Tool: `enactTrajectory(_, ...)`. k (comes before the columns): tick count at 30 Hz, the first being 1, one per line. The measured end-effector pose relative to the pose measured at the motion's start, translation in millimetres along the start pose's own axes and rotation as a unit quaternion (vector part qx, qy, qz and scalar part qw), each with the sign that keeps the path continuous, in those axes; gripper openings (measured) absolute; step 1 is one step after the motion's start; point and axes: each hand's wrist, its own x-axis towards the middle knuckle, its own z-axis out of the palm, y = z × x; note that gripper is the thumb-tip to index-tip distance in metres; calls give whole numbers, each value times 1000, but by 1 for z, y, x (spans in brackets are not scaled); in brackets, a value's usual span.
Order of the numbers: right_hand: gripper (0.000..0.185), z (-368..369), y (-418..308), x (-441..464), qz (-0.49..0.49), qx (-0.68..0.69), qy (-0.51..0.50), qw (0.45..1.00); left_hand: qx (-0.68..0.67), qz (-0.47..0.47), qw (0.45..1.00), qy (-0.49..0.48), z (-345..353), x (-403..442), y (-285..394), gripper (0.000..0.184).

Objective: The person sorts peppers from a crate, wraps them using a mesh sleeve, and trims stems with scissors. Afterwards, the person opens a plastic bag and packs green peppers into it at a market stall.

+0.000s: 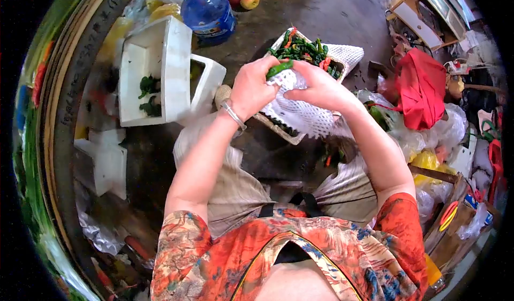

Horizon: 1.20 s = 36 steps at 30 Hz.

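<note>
My left hand (254, 87), with a bangle at the wrist, is closed around a green chili pepper (279, 68). My right hand (316, 87) is close beside it, thumb and fingers curled on a white mesh cloth (300, 111). The cloth hangs below both hands and lies across a light-coloured box (294, 139). Behind my hands, green and red chili peppers (300, 48) fill the box's far part. More white mesh (347, 54) covers its far right corner. My palms and some fingertips are hidden.
A white foam box (176, 70) with some dark green leaves stands at the left. Beyond it are a blue water jug (209, 14) and an apple (249, 1). A red bag (420, 89) lies among plastic bags at the right. A wooden cabinet (423, 17) stands at the far right.
</note>
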Motion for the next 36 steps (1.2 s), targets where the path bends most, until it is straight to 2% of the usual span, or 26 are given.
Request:
enactTrajectory(1,68,3,3,1,2,1,1,1000,2,13,1000,-7,3,0,0,26)
enactTrajectory(4,37,10,10,4,-7,81,21,996,11,17,999,-31,6,-1,0,24)
enactTrajectory(5,29,12,12,3,-32,55,32,997,18,10,999,-45,6,0,0,23)
enactTrajectory(6,29,15,16,3,-30,57,34,997,18,9,999,-47,8,-1,-2,23)
enactTrajectory(8,26,19,24,3,-81,-74,41,993,17,39,999,-25,12,-3,-8,23)
enactTrajectory(10,24,17,14,1,-47,-99,34,993,20,44,998,-27,12,-3,-9,23)
enactTrajectory(12,21,14,11,-1,-13,-195,16,981,24,51,998,-29,13,-4,-9,24)
enactTrajectory(14,19,16,13,-1,-23,-194,35,980,47,-10,998,-47,12,-5,-10,26)
enactTrajectory(15,17,17,15,-1,-34,-195,52,979,47,-9,998,-48,12,-5,-10,26)
enactTrajectory(21,16,18,14,3,-14,-179,32,983,70,-14,993,-94,10,-6,-19,23)
enactTrajectory(26,20,17,10,0,-18,-170,58,984,-12,-27,998,-62,7,-5,-12,21)
enactTrajectory(31,26,12,9,2,-1,-153,65,986,-13,-34,998,-49,5,-5,-12,25)
enactTrajectory(32,28,10,10,3,-22,-141,79,987,-10,-31,998,-46,3,-5,-12,29)
enactTrajectory(33,31,8,12,2,-43,-130,94,986,-42,-97,991,-78,1,-3,-8,36)
enactTrajectory(36,34,-3,10,0,8,-119,114,986,-271,-152,948,-61,-10,1,-13,29)
